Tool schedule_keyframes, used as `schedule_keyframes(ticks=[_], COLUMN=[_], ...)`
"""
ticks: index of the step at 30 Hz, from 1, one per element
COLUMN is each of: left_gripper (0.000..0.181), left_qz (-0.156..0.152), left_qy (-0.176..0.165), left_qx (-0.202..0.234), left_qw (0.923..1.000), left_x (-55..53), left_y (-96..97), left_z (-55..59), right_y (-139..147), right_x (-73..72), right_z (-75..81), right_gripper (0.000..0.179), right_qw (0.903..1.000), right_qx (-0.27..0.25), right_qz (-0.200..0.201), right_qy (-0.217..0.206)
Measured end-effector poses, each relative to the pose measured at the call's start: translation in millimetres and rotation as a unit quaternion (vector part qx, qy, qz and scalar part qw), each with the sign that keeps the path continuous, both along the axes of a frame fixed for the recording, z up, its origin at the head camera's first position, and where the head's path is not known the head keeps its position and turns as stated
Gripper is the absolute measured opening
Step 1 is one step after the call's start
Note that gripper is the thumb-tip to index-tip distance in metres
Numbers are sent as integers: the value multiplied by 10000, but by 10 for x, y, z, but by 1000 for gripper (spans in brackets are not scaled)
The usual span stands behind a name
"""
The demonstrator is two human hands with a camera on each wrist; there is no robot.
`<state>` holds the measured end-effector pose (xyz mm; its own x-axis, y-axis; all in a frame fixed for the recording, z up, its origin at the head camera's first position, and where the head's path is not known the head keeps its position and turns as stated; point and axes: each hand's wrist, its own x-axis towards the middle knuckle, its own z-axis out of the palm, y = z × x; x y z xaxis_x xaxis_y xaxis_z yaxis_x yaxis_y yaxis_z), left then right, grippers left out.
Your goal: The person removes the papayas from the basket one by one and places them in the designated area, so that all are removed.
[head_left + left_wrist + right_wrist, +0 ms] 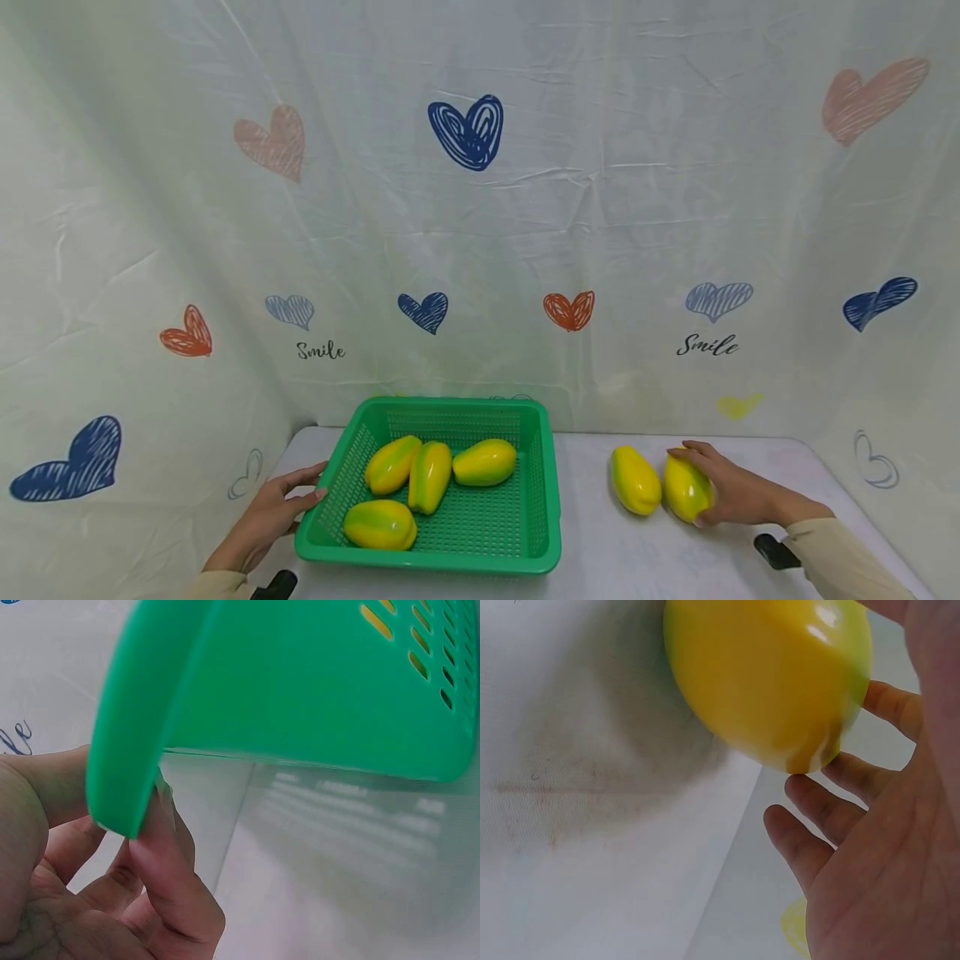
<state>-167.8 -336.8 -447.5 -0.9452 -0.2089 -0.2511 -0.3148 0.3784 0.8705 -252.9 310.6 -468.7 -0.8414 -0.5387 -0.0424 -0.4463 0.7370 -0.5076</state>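
Observation:
A green plastic basket (480,533) stands on the table with several glossy yellow-green papayas (483,462) inside. At its left side my left hand (273,512) grips the rim (139,720), the thumb on one face and fingers curled beneath. On the table to the right, my right hand (738,487) spans one papaya (686,487), thumb on the near side and fingertips on the far side. In the right wrist view several fingers (825,806) lie along or close to the papaya (769,682). Just left of it lies another papaya (635,481).
A white cloth covers the table (600,550). Behind and at both sides hangs a pale curtain (495,233) printed with hearts and "Smile" lettering. The table's back edge meets this curtain. Dark straps or devices (776,552) sit at both wrists.

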Motion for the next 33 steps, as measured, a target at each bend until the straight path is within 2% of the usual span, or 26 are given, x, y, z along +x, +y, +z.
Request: schedule_keyframes(ticks=[3, 14, 22, 33], left_gripper=[69, 67, 67, 66], left_qz=[-58, 57, 13, -13], left_qy=[12, 21, -64, -114], left_qx=[-19, 50, -77, 100], left_qw=[10000, 10000, 9999, 9999], left_x=[4, 12, 10, 11], left_y=[-4, 4, -12, -16], left_z=[1, -8, 10, 12], right_y=[2, 3, 37, 58], right_x=[-12, -18, -37, -59], right_z=[-10, -4, -32, -39], right_gripper=[91, 91, 90, 89], right_qw=[10000, 9998, 9999, 9999], right_qx=[7, -86, 20, 84], right_qz=[-34, -103, -126, -89], right_qy=[-37, -164, -114, 22])
